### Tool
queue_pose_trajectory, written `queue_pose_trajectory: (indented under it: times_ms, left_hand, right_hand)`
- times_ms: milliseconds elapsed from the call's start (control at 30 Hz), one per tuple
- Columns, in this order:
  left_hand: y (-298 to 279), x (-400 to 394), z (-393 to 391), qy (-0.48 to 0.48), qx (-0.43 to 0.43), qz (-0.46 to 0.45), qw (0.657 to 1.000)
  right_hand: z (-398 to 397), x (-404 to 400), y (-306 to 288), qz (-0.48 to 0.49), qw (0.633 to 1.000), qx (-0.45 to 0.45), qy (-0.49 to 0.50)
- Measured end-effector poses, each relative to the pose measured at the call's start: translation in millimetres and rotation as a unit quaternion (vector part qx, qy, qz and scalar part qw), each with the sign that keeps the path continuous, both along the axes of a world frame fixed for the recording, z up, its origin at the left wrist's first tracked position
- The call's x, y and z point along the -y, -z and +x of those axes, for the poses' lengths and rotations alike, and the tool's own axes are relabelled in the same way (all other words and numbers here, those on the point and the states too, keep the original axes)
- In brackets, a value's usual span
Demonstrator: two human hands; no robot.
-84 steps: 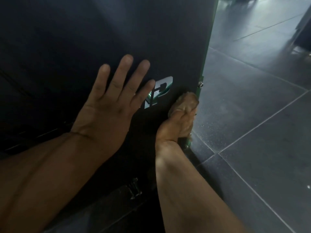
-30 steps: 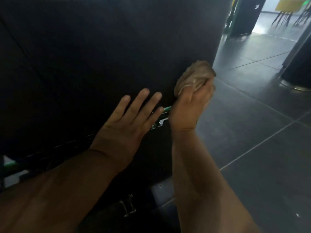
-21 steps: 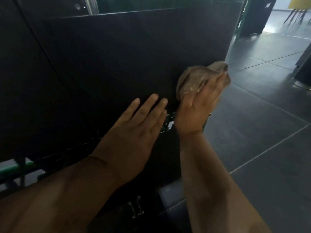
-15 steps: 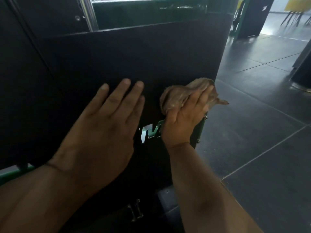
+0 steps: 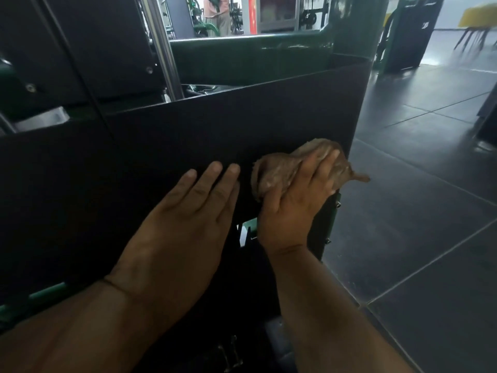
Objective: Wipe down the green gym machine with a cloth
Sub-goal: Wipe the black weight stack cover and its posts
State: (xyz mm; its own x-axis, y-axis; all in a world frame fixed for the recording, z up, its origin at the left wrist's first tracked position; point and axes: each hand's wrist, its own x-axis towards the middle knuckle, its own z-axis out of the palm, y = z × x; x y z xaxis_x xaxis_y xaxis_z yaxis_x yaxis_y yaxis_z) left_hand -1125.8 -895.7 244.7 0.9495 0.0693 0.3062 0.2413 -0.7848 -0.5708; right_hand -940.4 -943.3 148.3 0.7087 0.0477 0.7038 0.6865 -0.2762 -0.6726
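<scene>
Crumpled brown cloth (image 5: 285, 170) sits pressed flat against the black side panel (image 5: 188, 141) of the green gym machine (image 5: 250, 57), near the panel's right edge, roughly mid-height, one loose corner sticking out past the edge over the floor. Right hand (image 5: 293, 208) lies on top of cloth, fingers (image 5: 326, 160) stretched out over it and thumb hooked round its lower left side, so it's grasping the cloth against the panel. Left hand (image 5: 185, 224) just beside it on the left, released, fingers straight and together, palm flat on the bare panel, holding nothing; small gap between its fingertips and the cloth. Partly hidden white-green logo (image 5: 246, 232) on panel shows between the two hands, below cloth. Green frame edge with bolts (image 5: 332, 211) runs down just right of right hand. Above panel: dark green crossbar, chrome upright rod (image 5: 164, 47), black cable (image 5: 80, 65) slanting down. Dark tiled floor (image 5: 419, 211) to the right. Far back: yellow chair (image 5: 476, 17) top right, another green-black machine (image 5: 406, 30), a person standing, blurred
</scene>
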Motion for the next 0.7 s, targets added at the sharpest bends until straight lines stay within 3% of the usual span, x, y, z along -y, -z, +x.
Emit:
queue_pose_trajectory:
  times_ms: [167,300,467,567,700]
  left_hand:
    - [-22,1,-1,0.041,0.009,-0.020,0.999]
    - [-50,1,-14,0.023,0.038,0.016,0.999]
    - [-70,-9,-29,-0.014,0.056,0.060,0.997]
    - [-66,-10,-31,-0.030,0.041,0.070,0.996]
    - [-59,-4,-26,-0.062,0.028,0.101,0.993]
  right_hand:
    - [-55,-21,21,-0.140,0.990,0.017,-0.023]
    - [-33,-13,29,-0.092,0.992,0.071,-0.050]
    - [-11,-2,33,0.002,0.998,-0.058,-0.020]
    - [-24,-8,30,0.045,0.996,-0.076,-0.033]
    - [-69,-18,35,-0.036,0.997,-0.037,-0.060]
